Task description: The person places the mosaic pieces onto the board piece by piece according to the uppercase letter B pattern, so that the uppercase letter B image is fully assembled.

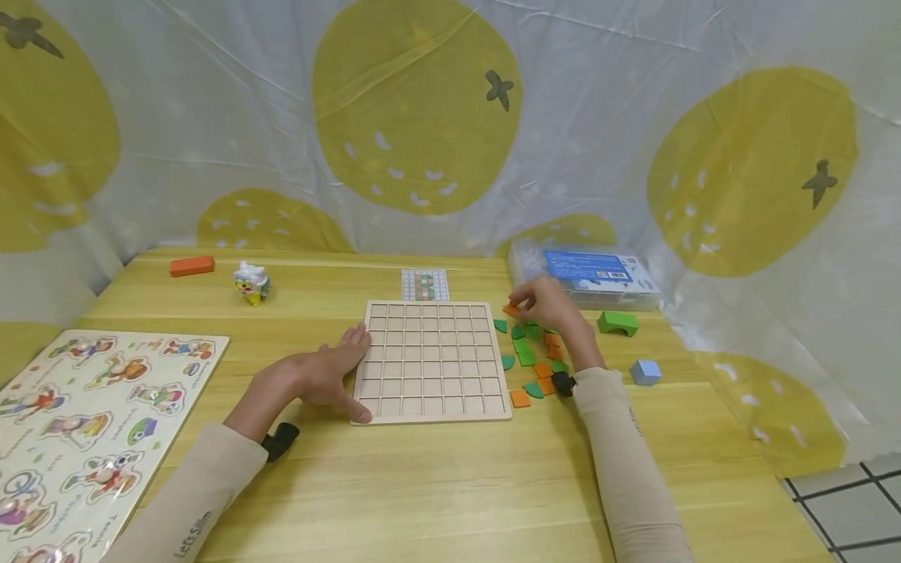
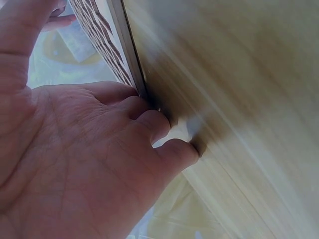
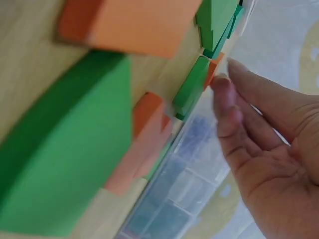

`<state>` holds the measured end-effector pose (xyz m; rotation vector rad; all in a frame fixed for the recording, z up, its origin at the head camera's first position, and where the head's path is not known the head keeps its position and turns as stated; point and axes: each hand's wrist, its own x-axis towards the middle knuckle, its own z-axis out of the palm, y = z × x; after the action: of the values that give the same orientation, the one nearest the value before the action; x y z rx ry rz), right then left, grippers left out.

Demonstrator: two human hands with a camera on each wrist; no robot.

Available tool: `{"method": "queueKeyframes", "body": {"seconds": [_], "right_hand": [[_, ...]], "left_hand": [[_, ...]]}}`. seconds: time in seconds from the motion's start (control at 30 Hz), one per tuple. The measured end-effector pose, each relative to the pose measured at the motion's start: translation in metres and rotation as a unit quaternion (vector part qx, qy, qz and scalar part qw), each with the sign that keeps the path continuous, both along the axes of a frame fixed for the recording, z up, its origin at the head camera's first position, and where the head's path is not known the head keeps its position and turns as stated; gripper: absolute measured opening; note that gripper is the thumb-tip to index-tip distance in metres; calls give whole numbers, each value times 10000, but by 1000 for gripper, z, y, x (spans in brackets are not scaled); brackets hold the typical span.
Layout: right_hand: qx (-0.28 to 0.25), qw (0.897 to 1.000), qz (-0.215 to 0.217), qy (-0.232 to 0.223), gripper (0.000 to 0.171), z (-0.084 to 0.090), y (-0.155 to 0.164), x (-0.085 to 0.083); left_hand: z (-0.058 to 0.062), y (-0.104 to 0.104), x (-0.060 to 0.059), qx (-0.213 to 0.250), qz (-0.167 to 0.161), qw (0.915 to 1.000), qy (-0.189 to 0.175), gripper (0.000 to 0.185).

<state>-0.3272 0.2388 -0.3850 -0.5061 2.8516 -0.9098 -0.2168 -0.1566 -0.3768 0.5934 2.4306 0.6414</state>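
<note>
A wooden grid board (image 1: pixel 431 361) with square cells lies flat on the table. My left hand (image 1: pixel 325 370) rests at its left edge, thumb spread toward the near corner and fingers along the side. In the left wrist view, the fingertips of that hand (image 2: pixel 99 144) meet the tabletop beside the board's edge. To the right of the board, my right hand (image 1: pixel 552 309) pinches an orange tile (image 1: pixel 511 310) between thumb and fingertips. Below it lies a loose group of green tiles (image 1: pixel 525 357) and orange tiles (image 1: pixel 520 399), some quarter-round. The orange tile (image 3: pixel 213 69) is partly hidden by the fingers.
A small pattern card (image 1: pixel 425 285) lies behind the board. A clear plastic box (image 1: pixel 598 297) stands at the back right, near a green arch block (image 1: pixel 618 323) and a blue cube (image 1: pixel 646 373). Leftward are a picture puzzle board (image 1: pixel 162 367), a toy figure (image 1: pixel 252 283) and a red-orange block (image 1: pixel 192 267).
</note>
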Motion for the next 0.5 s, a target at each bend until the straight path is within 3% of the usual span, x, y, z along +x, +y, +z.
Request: {"method": "queueKeyframes", "body": {"seconds": [0.27,0.5], "right_hand": [[-544,9974,404,-249,27,-3,4,3],[-384,9990,183,-159,29,-6,8,5]], "left_hand": [[-1,0,0,-13,58,10000,-34,136],[-1,0,1,46,38,10000,-20,136]]}}
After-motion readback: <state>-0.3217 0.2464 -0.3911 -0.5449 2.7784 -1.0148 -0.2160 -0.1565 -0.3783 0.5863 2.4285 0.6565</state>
